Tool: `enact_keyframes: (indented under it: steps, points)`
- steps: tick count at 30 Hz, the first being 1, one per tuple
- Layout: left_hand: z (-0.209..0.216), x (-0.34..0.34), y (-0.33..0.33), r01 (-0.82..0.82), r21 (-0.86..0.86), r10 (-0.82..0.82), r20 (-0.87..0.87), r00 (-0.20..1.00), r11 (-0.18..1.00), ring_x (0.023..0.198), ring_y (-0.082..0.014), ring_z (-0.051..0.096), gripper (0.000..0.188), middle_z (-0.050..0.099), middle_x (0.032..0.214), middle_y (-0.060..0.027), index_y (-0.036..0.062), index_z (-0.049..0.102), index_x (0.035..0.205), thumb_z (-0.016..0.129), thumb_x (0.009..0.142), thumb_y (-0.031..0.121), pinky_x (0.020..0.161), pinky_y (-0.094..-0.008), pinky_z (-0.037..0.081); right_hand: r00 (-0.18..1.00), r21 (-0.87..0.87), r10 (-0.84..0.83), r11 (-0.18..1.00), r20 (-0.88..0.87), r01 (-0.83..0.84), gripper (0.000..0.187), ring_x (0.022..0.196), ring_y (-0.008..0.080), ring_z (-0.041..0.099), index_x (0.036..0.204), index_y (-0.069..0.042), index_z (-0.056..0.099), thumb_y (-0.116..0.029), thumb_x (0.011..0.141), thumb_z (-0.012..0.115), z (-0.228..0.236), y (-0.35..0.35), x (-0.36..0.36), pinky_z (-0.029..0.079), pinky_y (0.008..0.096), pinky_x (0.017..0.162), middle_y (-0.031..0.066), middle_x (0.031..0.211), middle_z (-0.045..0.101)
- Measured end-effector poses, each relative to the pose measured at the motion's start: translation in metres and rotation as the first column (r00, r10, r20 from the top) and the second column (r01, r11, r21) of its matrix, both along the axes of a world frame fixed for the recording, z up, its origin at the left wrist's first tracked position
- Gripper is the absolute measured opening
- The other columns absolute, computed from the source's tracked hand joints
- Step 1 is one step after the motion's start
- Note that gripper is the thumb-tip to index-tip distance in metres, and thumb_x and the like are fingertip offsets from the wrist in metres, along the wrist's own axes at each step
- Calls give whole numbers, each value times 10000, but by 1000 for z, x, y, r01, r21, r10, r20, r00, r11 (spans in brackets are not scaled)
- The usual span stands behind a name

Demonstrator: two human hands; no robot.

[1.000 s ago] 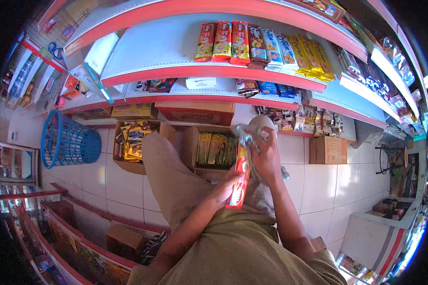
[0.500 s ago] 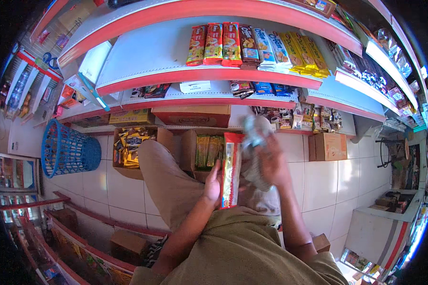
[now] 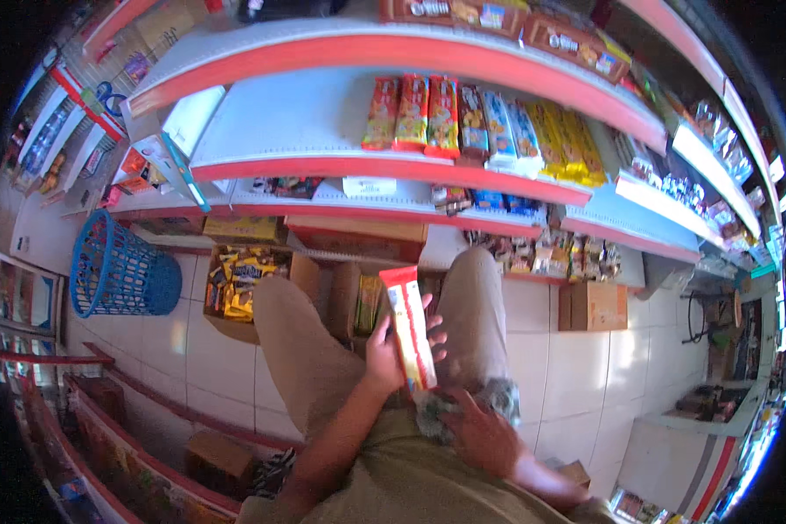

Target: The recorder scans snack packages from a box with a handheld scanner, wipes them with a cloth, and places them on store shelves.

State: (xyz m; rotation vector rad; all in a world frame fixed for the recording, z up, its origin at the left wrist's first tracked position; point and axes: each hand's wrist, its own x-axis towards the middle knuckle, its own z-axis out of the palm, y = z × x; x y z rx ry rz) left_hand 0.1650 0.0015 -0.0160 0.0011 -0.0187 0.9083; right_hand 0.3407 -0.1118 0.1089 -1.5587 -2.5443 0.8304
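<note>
My left hand (image 3: 386, 356) grips a long, slim biscuit packet (image 3: 410, 327), red at the top with a pale face, from behind, its fingertips showing past the right edge. The packet stands nearly upright, tilted a little, in front of my lap. Low on the right, my right hand (image 3: 487, 438) is closed on a greyish cloth (image 3: 431, 417). That cloth lies against the packet's lower end, bunched under the fingers. Part of it spreads toward my right knee.
Ahead is a shelf (image 3: 279, 122) with red edging and rows of biscuit packets (image 3: 428, 113). Below stand a carton of yellow packets (image 3: 244, 284) and another open carton (image 3: 345, 293) between my knees. A blue basket (image 3: 127, 266) is at left, a closed box (image 3: 594, 306) at right.
My right hand has come down and back with the cloth, from beyond the packet's top to its lower end. The packet has turned slightly, its top leaning left.
</note>
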Motion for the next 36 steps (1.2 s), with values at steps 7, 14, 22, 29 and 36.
enact_keyframes:
  steps: [7, 14, 22, 29, 36]
  points:
    - [-33, -43, 18, -106, 37, 112, -275, 955, 994, 1008, -310, 576, 731, 567, 1149, -130, 103, 249, 1515, 430, 938, 513, 869, -509, 484, 963, -110, -174, 974, 206, 199, 534, 1118, 365, 551, 1181, -78, 565, -437, 803, 683, -14, 39, -8, 519, 500, 862, 198, 1330, 424]
    - [-95, -51, 33, -310, 34, 297, -399, 867, 950, 1134, -312, 564, 632, 565, 1274, -138, 94, 386, 1425, 404, 972, 534, 919, -522, 481, 999, 292, -13, 956, -45, 25, 575, 1178, 362, 525, 1190, -46, 591, -423, 775, 720, 73, 166, -42, 465, 471, 930, 207, 1274, 528]
    - [-108, -54, 48, -342, 79, 349, -309, 885, 936, 1291, -261, 472, 589, 472, 1424, -87, 116, 388, 1422, 524, 953, 446, 1066, -492, 378, 953, 886, 216, 453, -214, 96, 369, 1128, 376, 541, 1112, -67, 608, -266, 805, 658, 186, 427, -165, 459, 484, 939, 185, 1166, 590]
    - [-112, -70, 58, -520, 26, 511, -237, 827, 854, 1299, -252, 451, 416, 485, 1393, -88, 132, 471, 1333, 561, 953, 275, 1070, -510, 372, 987, 733, -139, 680, 86, 32, 550, 1148, 387, 585, 1280, -97, 550, -489, 894, 527, 188, 510, -202, 394, 642, 968, 219, 1190, 629]
    - [-120, -69, 60, -553, 23, 527, -336, 781, 833, 1160, -245, 563, 356, 588, 1212, -87, 109, 501, 1266, 586, 961, 273, 997, -483, 463, 913, 848, 300, 523, -276, 85, 470, 1047, 399, 633, 1291, -87, 533, -292, 880, 633, 163, 378, -158, 469, 478, 931, 221, 1118, 647]
